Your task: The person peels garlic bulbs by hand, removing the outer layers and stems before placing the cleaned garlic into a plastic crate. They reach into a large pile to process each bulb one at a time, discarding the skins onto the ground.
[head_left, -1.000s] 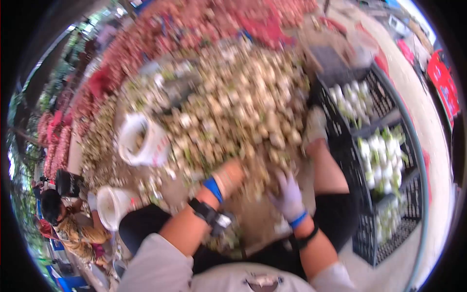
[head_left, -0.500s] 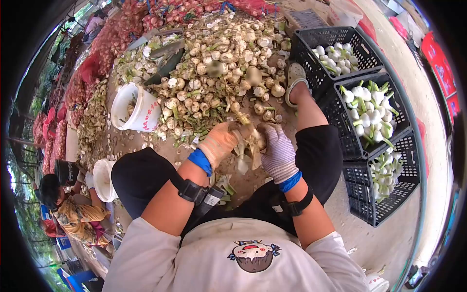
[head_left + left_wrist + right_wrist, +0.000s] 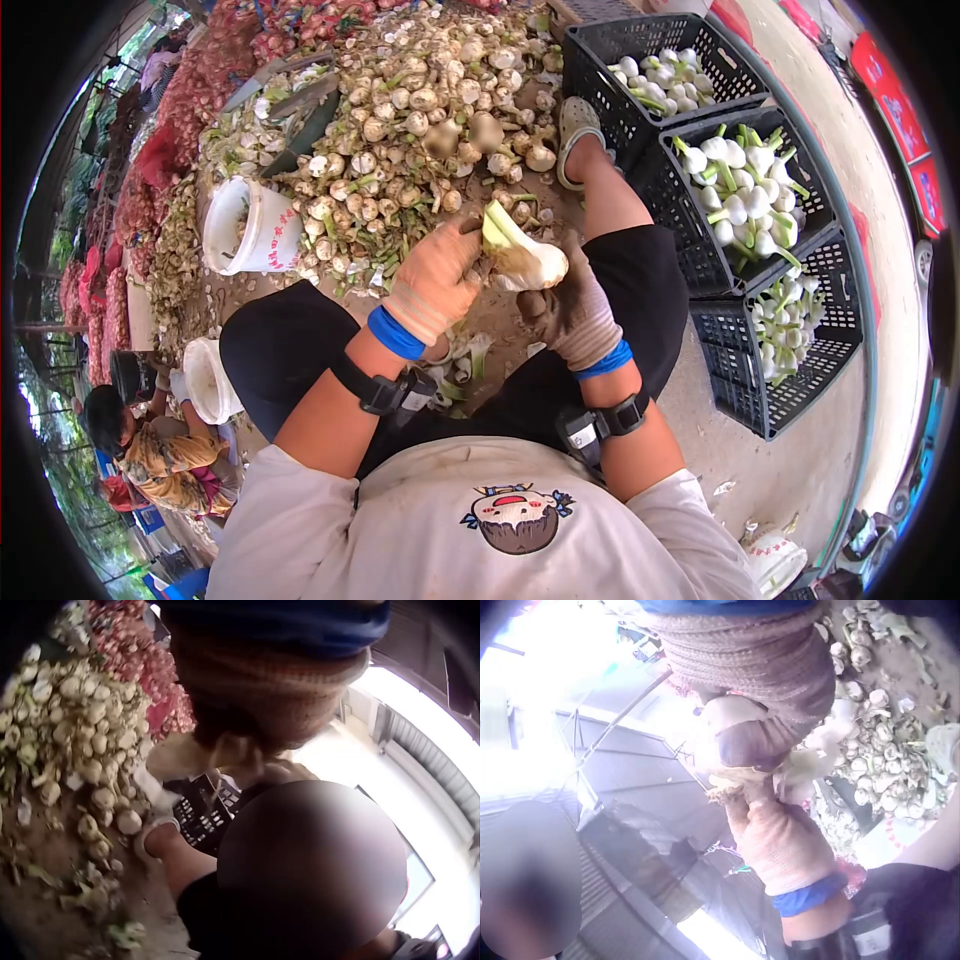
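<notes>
Between both gloved hands is a garlic bulb (image 3: 528,262) with a thick pale green stem. My left hand (image 3: 437,273), in an orange-tinted knit glove, grips it at the stem side, thumb and fingers beside the stem. Around the bulb end curl the fingers of my right hand (image 3: 580,312), in a greyish glove with dirty fingertips. The right wrist view has the bulb's brown root tuft (image 3: 724,793) between the two hands. In the left wrist view the left glove (image 3: 255,690) hides most of the bulb.
A large heap of unpeeled garlic (image 3: 420,110) spreads ahead. Black crates (image 3: 690,235) of white trimmed garlic (image 3: 745,190) stand at the right. White buckets (image 3: 222,225) stand at the left, where another person (image 3: 165,450) sits. Loose peelings (image 3: 465,365) lie on the ground between the knees.
The hands were apart low by the heap, then came together on a bulb with loose papery leaves. Now the bulb is held higher, tilted, its skin whiter and its stem showing.
</notes>
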### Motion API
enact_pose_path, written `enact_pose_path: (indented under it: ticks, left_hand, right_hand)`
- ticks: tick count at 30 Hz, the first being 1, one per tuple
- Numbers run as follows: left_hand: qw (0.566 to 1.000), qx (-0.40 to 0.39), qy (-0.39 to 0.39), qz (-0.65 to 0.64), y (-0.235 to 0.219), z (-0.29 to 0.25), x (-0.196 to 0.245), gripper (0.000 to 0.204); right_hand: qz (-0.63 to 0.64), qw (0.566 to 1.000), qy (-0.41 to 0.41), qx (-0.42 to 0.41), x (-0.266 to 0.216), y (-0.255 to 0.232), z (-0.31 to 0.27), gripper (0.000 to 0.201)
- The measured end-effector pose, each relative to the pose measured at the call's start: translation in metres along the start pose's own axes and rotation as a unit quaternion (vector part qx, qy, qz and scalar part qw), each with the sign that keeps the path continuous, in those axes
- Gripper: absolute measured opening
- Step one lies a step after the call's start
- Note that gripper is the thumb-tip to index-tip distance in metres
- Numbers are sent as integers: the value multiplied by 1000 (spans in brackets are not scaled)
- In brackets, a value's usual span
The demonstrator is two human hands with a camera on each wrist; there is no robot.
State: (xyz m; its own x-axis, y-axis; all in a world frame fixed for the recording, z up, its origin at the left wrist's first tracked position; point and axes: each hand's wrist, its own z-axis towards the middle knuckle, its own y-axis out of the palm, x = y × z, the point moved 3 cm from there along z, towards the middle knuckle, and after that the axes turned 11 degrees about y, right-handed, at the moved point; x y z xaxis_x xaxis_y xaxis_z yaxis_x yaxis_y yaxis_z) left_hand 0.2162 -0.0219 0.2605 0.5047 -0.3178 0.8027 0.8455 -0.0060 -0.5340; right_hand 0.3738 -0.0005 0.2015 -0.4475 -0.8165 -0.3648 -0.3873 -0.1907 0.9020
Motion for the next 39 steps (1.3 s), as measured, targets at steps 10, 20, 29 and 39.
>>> enact_pose_path:
  ticks: [10, 20, 29, 39]
  left_hand:
    - [922, -58, -201, -325, 30, 20, -28, 37]
    - [983, 51, -170, 55, -17, 0, -29, 26]
    - [986, -124, 64, 86, -32, -42, -31, 37]
    - [947, -253, -199, 20, 15, -25, -123, 67]
  right_hand:
    - [-54, 985, 33, 162, -32, -8, 8, 54]
    - [185, 966, 48, 172, -1, 13, 5, 57]
    - [260, 949, -15, 176, 13, -19, 39, 25]
    - [27, 936, -92, 340, -21, -40, 70, 27]
